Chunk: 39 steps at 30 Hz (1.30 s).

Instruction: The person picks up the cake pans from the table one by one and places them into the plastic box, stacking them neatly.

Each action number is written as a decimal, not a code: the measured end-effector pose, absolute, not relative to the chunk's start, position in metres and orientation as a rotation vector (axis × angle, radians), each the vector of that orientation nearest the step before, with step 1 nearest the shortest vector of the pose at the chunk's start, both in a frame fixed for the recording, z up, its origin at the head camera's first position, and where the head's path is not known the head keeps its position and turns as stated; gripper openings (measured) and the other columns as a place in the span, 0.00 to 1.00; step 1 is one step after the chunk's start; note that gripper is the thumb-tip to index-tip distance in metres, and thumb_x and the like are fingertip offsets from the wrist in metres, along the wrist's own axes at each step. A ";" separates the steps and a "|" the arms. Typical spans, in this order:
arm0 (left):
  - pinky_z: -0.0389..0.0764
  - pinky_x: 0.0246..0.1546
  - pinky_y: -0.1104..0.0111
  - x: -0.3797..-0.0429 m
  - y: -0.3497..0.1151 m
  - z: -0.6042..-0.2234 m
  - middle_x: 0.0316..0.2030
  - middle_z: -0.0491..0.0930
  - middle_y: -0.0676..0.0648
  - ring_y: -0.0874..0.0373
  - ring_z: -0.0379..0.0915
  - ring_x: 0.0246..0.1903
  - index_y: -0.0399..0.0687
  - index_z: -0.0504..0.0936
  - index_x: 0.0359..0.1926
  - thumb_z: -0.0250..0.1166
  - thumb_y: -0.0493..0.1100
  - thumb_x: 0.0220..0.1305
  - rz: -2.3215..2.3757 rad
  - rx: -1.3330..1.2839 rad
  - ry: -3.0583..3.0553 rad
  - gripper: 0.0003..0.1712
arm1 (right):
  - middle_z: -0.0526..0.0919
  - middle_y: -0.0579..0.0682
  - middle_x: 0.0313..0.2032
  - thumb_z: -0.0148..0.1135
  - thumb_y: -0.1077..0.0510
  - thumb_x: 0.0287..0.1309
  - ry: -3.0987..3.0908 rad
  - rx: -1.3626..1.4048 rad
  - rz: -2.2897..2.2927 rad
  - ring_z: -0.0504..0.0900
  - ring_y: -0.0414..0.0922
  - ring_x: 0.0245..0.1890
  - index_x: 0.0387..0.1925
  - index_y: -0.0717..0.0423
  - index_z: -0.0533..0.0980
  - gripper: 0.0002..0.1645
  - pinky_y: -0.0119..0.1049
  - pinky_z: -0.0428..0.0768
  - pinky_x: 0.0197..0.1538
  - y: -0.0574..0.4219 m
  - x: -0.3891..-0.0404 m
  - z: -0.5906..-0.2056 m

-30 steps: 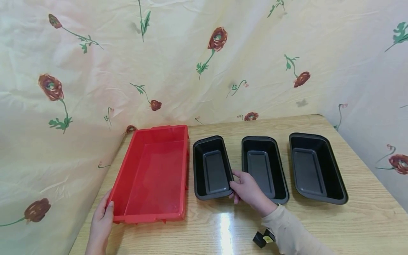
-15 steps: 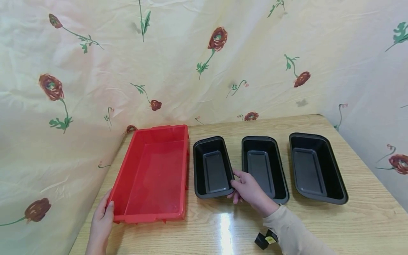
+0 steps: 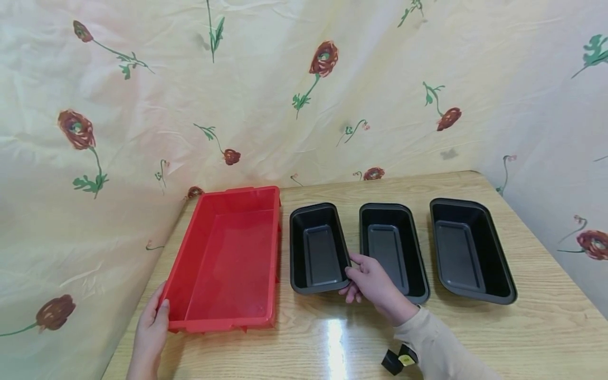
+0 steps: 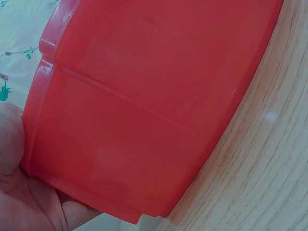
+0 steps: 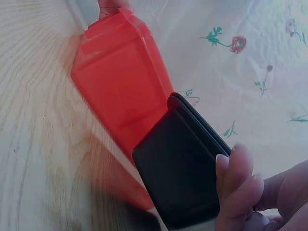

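Observation:
A shallow red plastic tray (image 3: 233, 269) lies on the left of the table. My left hand (image 3: 152, 327) grips its near left corner, thumb over the rim; in the left wrist view the fingers pass beneath the tray wall (image 4: 125, 106). Just right of the tray is a black loaf pan (image 3: 322, 253), the leftmost of three. My right hand (image 3: 375, 287) pinches its near right corner, thumb on the rim. The right wrist view shows curled fingers (image 5: 236, 178) at the rim and the pan's dark outer wall (image 5: 178, 168).
Two more black loaf pans stand to the right, a middle pan (image 3: 387, 253) and a far right pan (image 3: 458, 253). The wooden table (image 3: 537, 316) meets a flower-patterned cloth (image 3: 266, 95) behind and at the sides. A small black device (image 3: 399, 360) is at the right wrist.
My right hand and the leftmost loaf pan have shifted slightly to the right, widening the gap to the red tray. The left hand and tray have stayed in place.

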<state>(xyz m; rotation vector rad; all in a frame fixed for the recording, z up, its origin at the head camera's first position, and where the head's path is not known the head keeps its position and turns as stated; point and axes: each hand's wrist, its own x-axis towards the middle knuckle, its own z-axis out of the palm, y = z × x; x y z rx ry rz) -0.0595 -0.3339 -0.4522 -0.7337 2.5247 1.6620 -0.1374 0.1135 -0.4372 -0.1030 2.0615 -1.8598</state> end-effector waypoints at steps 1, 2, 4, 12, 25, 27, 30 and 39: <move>0.75 0.46 0.76 -0.060 -0.333 -0.452 0.80 0.48 0.35 0.36 0.54 0.71 0.53 0.41 0.84 0.37 0.45 0.85 1.660 -0.740 2.527 0.33 | 0.86 0.61 0.25 0.45 0.68 0.76 2.059 -0.107 -1.867 0.81 0.41 0.15 0.76 0.79 0.45 0.36 0.28 0.73 0.19 0.114 -0.137 -0.437; 0.76 0.47 0.75 -0.060 -0.333 -0.452 0.79 0.48 0.35 0.36 0.54 0.71 0.53 0.41 0.84 0.37 0.45 0.85 1.660 -0.741 2.527 0.34 | 0.86 0.61 0.24 0.45 0.68 0.76 2.056 -0.109 -1.873 0.81 0.41 0.15 0.76 0.79 0.45 0.36 0.28 0.73 0.19 0.114 -0.137 -0.437; 0.76 0.45 0.75 -0.060 -0.333 -0.452 0.79 0.49 0.35 0.35 0.55 0.71 0.54 0.41 0.84 0.38 0.45 0.85 1.662 -0.748 2.527 0.34 | 0.86 0.61 0.24 0.45 0.68 0.76 2.050 -0.111 -1.887 0.81 0.41 0.15 0.76 0.79 0.44 0.36 0.29 0.73 0.19 0.115 -0.137 -0.435; 0.76 0.43 0.77 -0.060 -0.333 -0.452 0.79 0.49 0.35 0.35 0.55 0.71 0.53 0.41 0.84 0.39 0.46 0.85 1.672 -0.747 2.524 0.34 | 0.86 0.61 0.25 0.44 0.67 0.77 2.026 -0.100 -1.937 0.81 0.41 0.16 0.78 0.76 0.43 0.37 0.29 0.76 0.20 0.116 -0.136 -0.429; 0.74 0.41 0.81 -0.060 -0.334 -0.451 0.80 0.48 0.36 0.37 0.54 0.71 0.53 0.41 0.84 0.37 0.45 0.85 1.681 -0.723 2.516 0.33 | 0.86 0.59 0.25 0.44 0.67 0.78 2.009 -0.073 -1.963 0.82 0.42 0.18 0.79 0.73 0.43 0.37 0.29 0.78 0.22 0.116 -0.134 -0.418; 0.74 0.41 0.80 -0.060 -0.333 -0.451 0.80 0.47 0.35 0.37 0.53 0.71 0.54 0.41 0.84 0.37 0.45 0.85 1.680 -0.724 2.512 0.34 | 0.86 0.59 0.24 0.44 0.67 0.78 2.002 -0.086 -1.971 0.82 0.41 0.17 0.79 0.73 0.43 0.37 0.29 0.78 0.22 0.116 -0.133 -0.417; 0.73 0.41 0.81 -0.060 -0.333 -0.451 0.80 0.47 0.35 0.37 0.53 0.71 0.53 0.40 0.84 0.37 0.45 0.85 1.685 -0.721 2.510 0.34 | 0.86 0.61 0.24 0.44 0.67 0.78 1.987 -0.104 -1.981 0.82 0.41 0.17 0.79 0.73 0.43 0.37 0.29 0.78 0.22 0.116 -0.133 -0.415; 0.69 0.41 0.86 -0.058 -0.333 -0.451 0.80 0.46 0.35 0.38 0.53 0.72 0.51 0.41 0.84 0.36 0.44 0.85 1.704 -0.696 2.524 0.33 | 0.86 0.65 0.27 0.45 0.66 0.78 1.988 -0.150 -1.985 0.82 0.41 0.16 0.79 0.73 0.42 0.38 0.29 0.78 0.22 0.115 -0.131 -0.409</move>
